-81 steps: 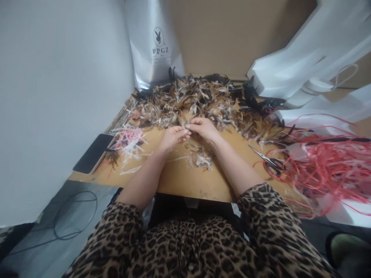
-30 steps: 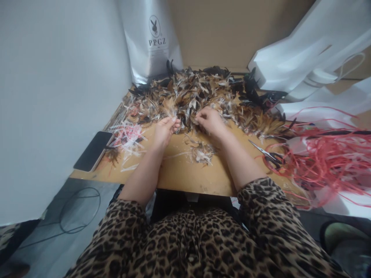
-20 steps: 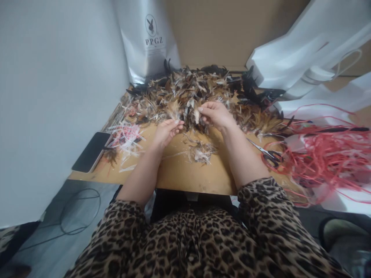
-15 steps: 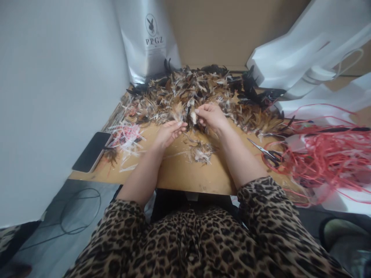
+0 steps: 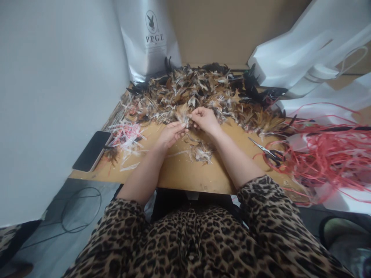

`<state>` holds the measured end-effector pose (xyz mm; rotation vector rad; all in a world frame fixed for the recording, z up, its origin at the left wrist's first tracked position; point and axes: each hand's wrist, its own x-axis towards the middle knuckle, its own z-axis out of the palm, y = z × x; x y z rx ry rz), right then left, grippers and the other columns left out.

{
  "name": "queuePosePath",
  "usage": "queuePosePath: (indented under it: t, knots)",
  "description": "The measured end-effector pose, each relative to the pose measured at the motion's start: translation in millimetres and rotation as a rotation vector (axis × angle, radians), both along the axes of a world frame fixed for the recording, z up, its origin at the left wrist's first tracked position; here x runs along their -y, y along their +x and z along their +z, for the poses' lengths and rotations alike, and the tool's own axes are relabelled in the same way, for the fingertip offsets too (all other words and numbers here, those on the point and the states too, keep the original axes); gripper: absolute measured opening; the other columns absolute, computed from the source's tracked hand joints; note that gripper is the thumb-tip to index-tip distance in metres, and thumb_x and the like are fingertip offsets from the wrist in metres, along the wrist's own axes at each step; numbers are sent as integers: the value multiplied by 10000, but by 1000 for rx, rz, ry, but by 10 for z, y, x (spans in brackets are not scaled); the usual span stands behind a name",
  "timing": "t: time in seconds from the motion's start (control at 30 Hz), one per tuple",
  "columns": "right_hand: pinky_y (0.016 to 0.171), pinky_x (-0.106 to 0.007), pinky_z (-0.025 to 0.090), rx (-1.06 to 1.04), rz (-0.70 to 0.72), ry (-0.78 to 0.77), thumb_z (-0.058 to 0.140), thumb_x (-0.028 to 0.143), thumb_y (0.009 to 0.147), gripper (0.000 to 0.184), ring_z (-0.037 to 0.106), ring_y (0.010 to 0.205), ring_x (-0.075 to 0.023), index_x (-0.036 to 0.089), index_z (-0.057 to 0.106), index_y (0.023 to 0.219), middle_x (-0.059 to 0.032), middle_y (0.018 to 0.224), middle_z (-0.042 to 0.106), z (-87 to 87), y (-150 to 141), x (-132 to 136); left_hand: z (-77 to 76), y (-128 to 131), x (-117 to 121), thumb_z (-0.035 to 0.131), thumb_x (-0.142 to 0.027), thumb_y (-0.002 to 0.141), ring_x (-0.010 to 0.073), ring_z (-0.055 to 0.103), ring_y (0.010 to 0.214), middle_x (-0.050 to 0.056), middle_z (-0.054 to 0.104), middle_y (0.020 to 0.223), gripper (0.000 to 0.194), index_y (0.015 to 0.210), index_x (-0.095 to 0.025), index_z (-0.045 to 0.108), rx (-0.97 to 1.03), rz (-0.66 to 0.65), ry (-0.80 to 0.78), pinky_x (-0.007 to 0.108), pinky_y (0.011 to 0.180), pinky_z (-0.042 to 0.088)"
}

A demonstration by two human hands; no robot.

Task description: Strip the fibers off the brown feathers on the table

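Note:
My left hand (image 5: 173, 133) pinches the base of a small fan of tan and white feathers (image 5: 183, 112), held upright over the front of a feather pile. Close against it on the right, my right hand (image 5: 204, 120) has thumb and forefinger pressed together at the edge of the same feathers. What exactly lies between those right fingertips is too small to make out fully. Behind both hands spreads the large pile of brown, white and black feathers (image 5: 208, 87). A little tuft of loose feathers (image 5: 202, 153) lies on the table between my forearms.
Scissors (image 5: 268, 150) lie right of my forearm, beside a heap of red plastic strings (image 5: 333, 158). On the left are a phone (image 5: 92, 151) and pink-white string scraps (image 5: 127, 133). A silver bag (image 5: 150, 50) stands behind, and a white wall (image 5: 60, 96) borders the left.
My right hand has moved left and slightly down, bringing a pale feather from beside the left hand's bunch up against it. The left hand shifted only slightly.

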<state>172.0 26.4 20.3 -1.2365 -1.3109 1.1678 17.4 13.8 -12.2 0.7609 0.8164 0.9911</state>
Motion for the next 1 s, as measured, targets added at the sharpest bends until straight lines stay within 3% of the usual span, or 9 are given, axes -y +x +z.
queuePosePath:
  t: [0.27, 0.43, 0.53, 0.63, 0.77, 1.0]
  knots:
    - [321, -146, 298, -314, 100, -208, 782, 220, 639, 237, 427, 356, -40, 140, 562, 680, 37, 479, 566, -33, 89, -68, -31, -29, -34, 709, -153, 730, 37, 606, 589, 50, 713, 775, 62, 772, -109, 698, -18, 47, 31, 118, 517, 433]
    - [326, -138, 317, -353, 191, -355, 776, 186, 627, 209, 429, 360, -34, 108, 613, 732, 6, 516, 608, -83, 107, -80, -21, -28, -20, 762, -190, 672, 46, 600, 575, 38, 695, 698, 132, 745, -105, 692, -42, 20, 98, 125, 507, 419]
    - [311, -135, 272, -360, 260, -393, 791, 218, 615, 237, 405, 351, -34, 117, 583, 665, 17, 466, 570, -106, 100, -73, -5, -20, -1, 773, -210, 658, 52, 605, 578, 33, 688, 669, 147, 722, -109, 688, -80, 14, 122, 129, 522, 424]
    - [311, -139, 238, -371, 285, -372, 819, 254, 575, 320, 358, 329, -30, 137, 522, 585, 38, 398, 506, -116, 74, -60, 4, -12, 6, 779, -219, 656, 54, 613, 583, 38, 696, 691, 160, 724, -108, 687, -75, 11, 122, 133, 526, 429]
    - [324, -148, 237, -383, 209, -290, 856, 301, 500, 392, 336, 316, -29, 152, 500, 567, 67, 349, 445, -108, 36, -44, -1, -12, -8, 744, -182, 700, 55, 628, 582, 62, 720, 759, 116, 751, -96, 686, -42, 27, 62, 137, 519, 438]
    - [326, -157, 219, -301, 104, -133, 843, 374, 525, 403, 332, 326, -22, 154, 511, 579, 74, 375, 455, -99, -21, -21, -3, -22, -14, 710, -156, 740, 54, 638, 569, 65, 721, 756, 81, 756, -98, 657, -31, 34, -18, 124, 504, 447]
